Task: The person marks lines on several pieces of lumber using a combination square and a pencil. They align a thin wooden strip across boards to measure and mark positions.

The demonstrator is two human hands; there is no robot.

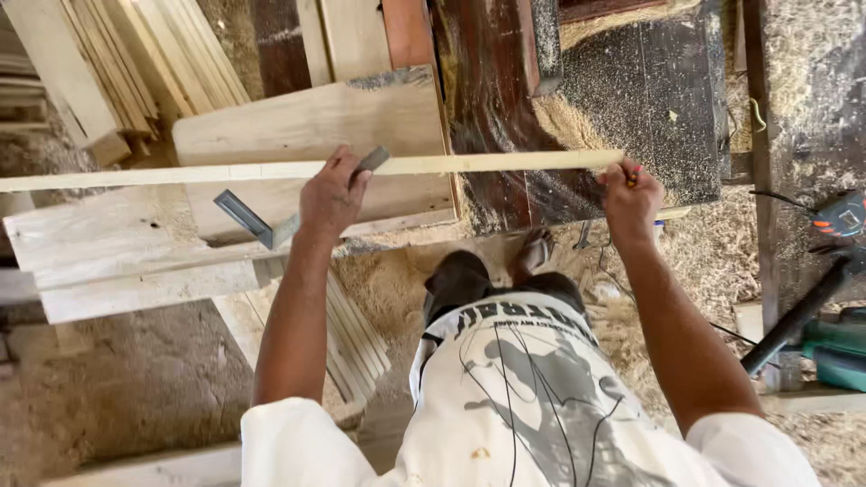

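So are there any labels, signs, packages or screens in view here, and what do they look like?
No packages, signs or screens show.
Shirt print: on the person's white shirt, bottom centre; a grey figure shape with thin black lines and dark arched lettering above.
Power tool: right edge; dark grey and teal with an orange patch, too small to make out.

We see the strip (pixel 487 163) lying across the board (pixel 311 122) and bench (pixel 649 99) — square (pixel 271 216) beneath it. Tools (pixel 834 347) sit far right.

Strip (pixel 298 169) runs off left edge; left hand (pixel 332 194) hides the square's (pixel 257 221) middle; power tool (pixel 834 347) cropped at right.
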